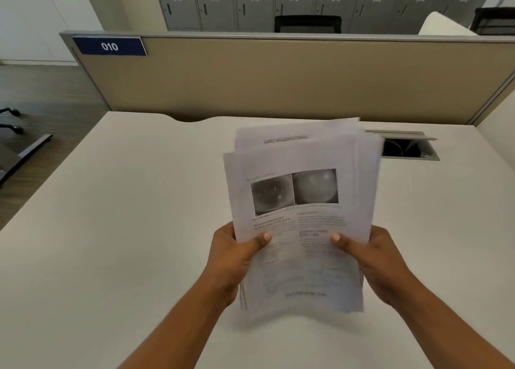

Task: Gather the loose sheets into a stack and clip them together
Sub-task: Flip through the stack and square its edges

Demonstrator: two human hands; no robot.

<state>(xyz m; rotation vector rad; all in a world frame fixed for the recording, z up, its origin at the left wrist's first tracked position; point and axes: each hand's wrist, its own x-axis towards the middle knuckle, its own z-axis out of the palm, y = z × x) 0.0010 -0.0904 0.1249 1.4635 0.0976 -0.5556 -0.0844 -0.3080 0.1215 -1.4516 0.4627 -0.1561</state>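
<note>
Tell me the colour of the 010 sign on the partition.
Dark blue sign, white digits; head view.

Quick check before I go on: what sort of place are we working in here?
Most likely an open-plan office workstation: a white desk behind a beige partition with a "010" number plate, and numbered grey lockers beyond.

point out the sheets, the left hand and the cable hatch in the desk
sheets (295, 223), head view, on the printed front page
left hand (234, 254), head view, on the back of the hand
cable hatch (404, 147), head view, on its dark opening
</note>
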